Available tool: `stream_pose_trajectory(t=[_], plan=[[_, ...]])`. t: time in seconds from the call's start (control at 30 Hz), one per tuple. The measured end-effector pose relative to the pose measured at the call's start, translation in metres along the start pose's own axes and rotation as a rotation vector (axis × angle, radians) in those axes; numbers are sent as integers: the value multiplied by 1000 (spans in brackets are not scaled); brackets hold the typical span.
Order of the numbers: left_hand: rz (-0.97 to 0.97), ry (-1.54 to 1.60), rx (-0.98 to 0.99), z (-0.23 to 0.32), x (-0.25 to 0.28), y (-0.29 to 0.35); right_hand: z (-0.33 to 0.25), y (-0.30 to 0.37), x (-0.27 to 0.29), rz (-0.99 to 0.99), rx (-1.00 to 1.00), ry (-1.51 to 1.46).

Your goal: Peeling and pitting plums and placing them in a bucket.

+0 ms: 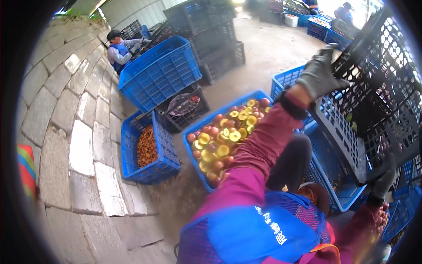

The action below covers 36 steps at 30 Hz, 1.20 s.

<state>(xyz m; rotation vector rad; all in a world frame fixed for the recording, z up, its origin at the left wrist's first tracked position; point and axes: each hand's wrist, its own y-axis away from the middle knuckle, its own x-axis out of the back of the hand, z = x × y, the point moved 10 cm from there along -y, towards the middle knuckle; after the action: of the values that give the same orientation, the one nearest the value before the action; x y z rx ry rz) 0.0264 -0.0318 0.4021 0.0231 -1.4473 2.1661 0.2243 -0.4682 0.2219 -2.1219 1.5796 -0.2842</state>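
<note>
A black plastic crate [347, 152] with perforated walls is tipped up on its side at the right, over a blue crate [327, 180]. My left hand [318, 75], in a dark grey glove, is closed on its upper left edge, thumb toward the inside. Lower down, my gloved right hand [385, 178] grips the crate's bottom rim; part of that hand is blurred. A few small leaf bits cling inside the black crate. Left of my left forearm stands a blue crate [190, 152] full of halved plums [224, 136], red-skinned with yellow flesh.
A smaller blue crate [167, 160] holds brown fruit stones [147, 147]. Behind it, a large blue crate [162, 72] rests on a black crate [200, 108], near stacked dark crates [215, 44]. A stone-block wall [83, 145] lies left. Another person [121, 50] works at the back left.
</note>
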Motion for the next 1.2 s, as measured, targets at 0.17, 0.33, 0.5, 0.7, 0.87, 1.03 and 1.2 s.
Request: stream_pose_trajectory(t=[0.17,0.33,0.5,0.7,0.87,1.03,1.2], plan=[[-297,374,337,-79,77,61,-114,-15,-153,-232,451,261],[12,116,353,-121,186,125,-172,-31,-288,-429,700,398],[91,-152,384,-186,273,114,-123,-109,-373,-528,319,183],[48,-421,652,-257,330,69,11,-103,-303,-417,-154,-17],[9,-721,761,-366,324,53,106,-76,-176,-160,-527,-101],[-61,-889,740,-471,282,64,138,-15,-68,2,-688,9],[-163,-804,653,-521,185,98,190,65,58,279,-845,53]])
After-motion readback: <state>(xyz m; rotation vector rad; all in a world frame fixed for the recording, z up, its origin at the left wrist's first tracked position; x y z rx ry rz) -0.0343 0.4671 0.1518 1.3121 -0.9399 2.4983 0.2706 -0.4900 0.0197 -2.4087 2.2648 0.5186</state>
